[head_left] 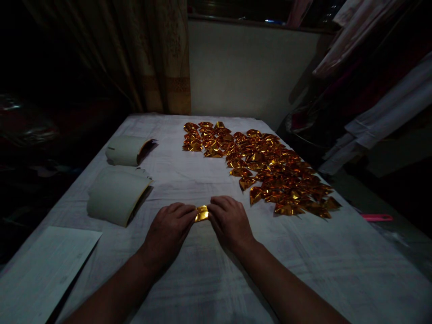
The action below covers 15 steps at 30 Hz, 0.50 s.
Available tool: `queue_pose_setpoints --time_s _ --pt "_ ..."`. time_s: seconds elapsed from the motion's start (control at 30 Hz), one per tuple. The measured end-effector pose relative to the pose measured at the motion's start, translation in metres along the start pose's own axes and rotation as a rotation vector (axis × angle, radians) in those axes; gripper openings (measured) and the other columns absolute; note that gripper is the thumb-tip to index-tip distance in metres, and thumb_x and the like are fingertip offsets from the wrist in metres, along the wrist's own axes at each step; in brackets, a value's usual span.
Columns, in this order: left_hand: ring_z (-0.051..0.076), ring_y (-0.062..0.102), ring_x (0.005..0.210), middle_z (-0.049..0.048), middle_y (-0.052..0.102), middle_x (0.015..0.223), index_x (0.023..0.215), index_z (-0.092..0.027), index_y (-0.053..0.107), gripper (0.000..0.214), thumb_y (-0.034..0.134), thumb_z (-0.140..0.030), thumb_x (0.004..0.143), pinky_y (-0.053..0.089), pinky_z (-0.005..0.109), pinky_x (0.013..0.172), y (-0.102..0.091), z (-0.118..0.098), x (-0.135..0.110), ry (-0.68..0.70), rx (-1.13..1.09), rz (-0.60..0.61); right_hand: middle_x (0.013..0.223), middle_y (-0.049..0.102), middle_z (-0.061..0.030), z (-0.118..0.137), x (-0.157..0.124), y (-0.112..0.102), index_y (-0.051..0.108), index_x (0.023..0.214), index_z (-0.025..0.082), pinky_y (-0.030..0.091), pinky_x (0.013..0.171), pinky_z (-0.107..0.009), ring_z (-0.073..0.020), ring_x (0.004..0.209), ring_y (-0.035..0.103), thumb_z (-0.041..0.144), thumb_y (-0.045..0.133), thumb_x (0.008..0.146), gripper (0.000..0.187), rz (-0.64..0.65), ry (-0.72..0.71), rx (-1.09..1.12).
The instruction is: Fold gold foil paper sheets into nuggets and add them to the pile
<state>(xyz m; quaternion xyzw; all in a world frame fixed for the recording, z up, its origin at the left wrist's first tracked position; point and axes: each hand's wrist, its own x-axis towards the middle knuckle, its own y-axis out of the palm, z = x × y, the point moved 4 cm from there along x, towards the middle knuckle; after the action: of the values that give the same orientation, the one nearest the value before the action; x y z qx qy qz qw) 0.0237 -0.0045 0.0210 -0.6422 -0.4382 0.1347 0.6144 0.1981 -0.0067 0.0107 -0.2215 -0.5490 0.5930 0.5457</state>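
A small gold foil piece (201, 213) lies on the white cloth between my two hands. My left hand (170, 229) pinches its left edge with curled fingers. My right hand (229, 220) presses its right edge, fingers bent down onto it. Both hands rest low on the cloth-covered table (303, 261). Beyond my right hand spreads a large layout of several folded gold foil pieces (270, 171), running from the table's middle back to its right edge.
Two curled stacks of pale paper sit at the left, one near (116, 195) and one farther back (126, 150). A flat white sheet (43, 265) lies at the near left corner. A curtain (162, 58) and hanging clothes (371, 90) border the table.
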Motion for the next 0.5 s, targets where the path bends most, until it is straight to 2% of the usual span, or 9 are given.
queue_pose_setpoints --time_s 0.1,0.17,0.27,0.5 --pt "0.025 0.065 0.105 0.0071 0.074 0.115 0.115 -0.022 0.069 0.028 0.045 -0.025 0.102 0.052 0.042 0.086 0.001 0.001 0.0 0.03 0.022 -0.004 0.146 0.055 -0.0119 0.012 -0.005 0.004 0.055 0.139 0.019 0.03 0.114 -0.054 -0.0299 0.141 0.04 0.032 0.056 0.098 0.043 0.114 -0.143 -0.005" --pt "0.026 0.065 0.105 0.0077 0.074 0.115 0.115 -0.022 0.07 0.029 0.045 -0.026 0.102 0.053 0.043 0.087 0.001 0.002 -0.001 0.034 0.027 -0.003 0.154 0.046 -0.0123 0.019 -0.008 0.007 0.045 0.148 0.016 0.021 0.119 -0.058 -0.0296 0.146 0.033 0.039 0.052 0.1 0.054 0.202 -0.183 0.0" --pt "0.027 0.066 0.106 0.0082 0.075 0.115 0.117 -0.023 0.07 0.028 0.048 -0.025 0.101 0.054 0.045 0.086 0.002 0.002 -0.002 0.024 0.024 -0.003 0.158 0.037 -0.0128 0.024 -0.012 0.01 0.039 0.152 0.014 0.018 0.121 -0.06 -0.0296 0.148 0.03 0.047 0.048 0.101 0.061 0.27 -0.14 -0.001" --pt "0.029 0.066 0.111 0.0066 0.074 0.12 0.124 -0.024 0.067 0.032 0.051 -0.017 0.098 0.054 0.047 0.087 0.003 0.005 -0.006 0.014 0.064 0.026 0.159 0.033 -0.0128 0.013 -0.02 0.004 0.041 0.151 0.016 0.018 0.119 -0.064 -0.0326 0.149 0.029 0.047 0.05 0.1 0.061 0.299 0.047 -0.069"
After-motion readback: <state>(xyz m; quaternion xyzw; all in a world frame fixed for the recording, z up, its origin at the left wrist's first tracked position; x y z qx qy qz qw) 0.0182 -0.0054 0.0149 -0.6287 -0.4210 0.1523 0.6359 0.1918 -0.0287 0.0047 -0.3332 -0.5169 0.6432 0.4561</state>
